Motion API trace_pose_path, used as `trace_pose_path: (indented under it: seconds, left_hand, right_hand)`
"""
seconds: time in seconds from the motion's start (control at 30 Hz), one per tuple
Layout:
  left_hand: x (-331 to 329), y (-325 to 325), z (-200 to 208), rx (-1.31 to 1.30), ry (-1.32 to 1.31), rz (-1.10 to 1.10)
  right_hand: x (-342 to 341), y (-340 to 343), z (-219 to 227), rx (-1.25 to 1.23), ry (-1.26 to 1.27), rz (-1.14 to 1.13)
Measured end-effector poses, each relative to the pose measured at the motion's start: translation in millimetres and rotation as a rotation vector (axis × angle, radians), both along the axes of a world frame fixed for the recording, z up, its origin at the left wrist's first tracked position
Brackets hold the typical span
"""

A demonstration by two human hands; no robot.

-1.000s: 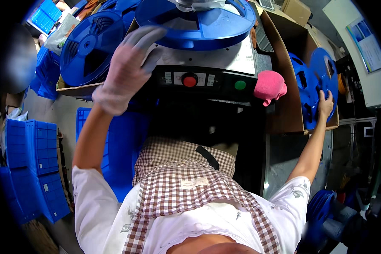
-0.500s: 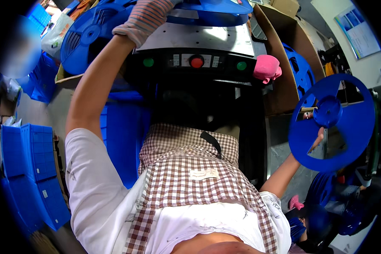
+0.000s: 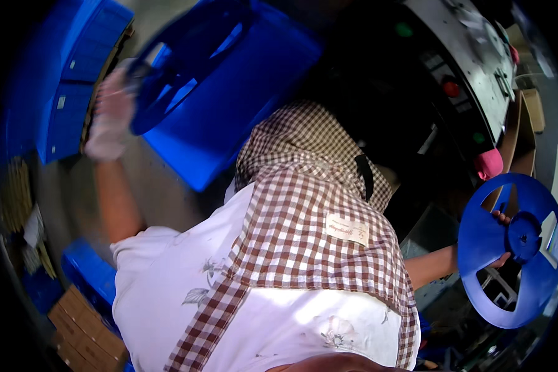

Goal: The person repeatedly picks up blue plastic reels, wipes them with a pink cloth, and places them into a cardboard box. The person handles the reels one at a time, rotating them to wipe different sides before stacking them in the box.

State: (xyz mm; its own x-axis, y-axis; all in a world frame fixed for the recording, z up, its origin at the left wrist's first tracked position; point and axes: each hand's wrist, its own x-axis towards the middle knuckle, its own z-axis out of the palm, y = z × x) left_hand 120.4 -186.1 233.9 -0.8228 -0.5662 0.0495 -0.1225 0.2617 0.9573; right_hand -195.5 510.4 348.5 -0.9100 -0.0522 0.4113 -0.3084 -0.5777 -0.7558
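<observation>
At the left, my left hand (image 3: 113, 108), in a striped glove and blurred by motion, grips the edge of a dark blue plastic reel (image 3: 189, 59). That reel is tilted above a large blue bin (image 3: 195, 155). On the right, my bare right hand (image 3: 501, 259) holds a second blue reel (image 3: 524, 237) from behind, close to its hub. Only some fingertips show through the reel's wide cut-outs; the rest of the hand is hidden behind the disc.
A machine with a pale metal top (image 3: 477, 56) and a red button (image 3: 451, 89) stands at the upper right, with a pink object (image 3: 489, 164) at its corner. Blue crates (image 3: 74, 99) are stacked at the far left. Brown cartons (image 3: 84, 328) lie lower left.
The view has swung to the left. My left hand has come off the machine top with a blue reel and is now over the bin. My right hand still holds its reel.
</observation>
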Motion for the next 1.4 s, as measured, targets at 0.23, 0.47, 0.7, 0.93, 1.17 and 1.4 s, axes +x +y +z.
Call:
trace_pose_path:
  seconds: [0.23, 0.47, 0.7, 0.93, 1.17, 1.4]
  left_hand:
    - [-16.1, 104.1, -305.3, -0.043, -0.436, 0.223]
    - [-61.3, 168.4, -279.7, -0.062, -1.002, 0.029]
    - [-72.6, 164.9, -254.2, -0.109, -1.089, -0.167]
    - [-177.5, 193.9, -141.2, -0.194, -0.528, 0.014]
    - [-261.7, 215.3, -128.8, -0.388, -0.476, -0.171]
    - [-278.5, 185.1, -137.7, -0.653, -0.28, -0.134]
  right_hand:
    - [-9.8, -38.9, 6.3, 0.128, -0.049, 0.191]
    - [2.3, -62.4, 6.8, 0.05, -0.181, 0.371]
    - [1.1, -59.9, 13.7, 0.089, -0.177, 0.315]
    - [5.6, -50.2, 20.1, 0.099, -0.155, 0.224]
    - [28.7, -61.9, 36.1, 0.1, -0.071, 0.331]
    - [37.9, -52.0, 32.4, 0.112, -0.062, 0.216]
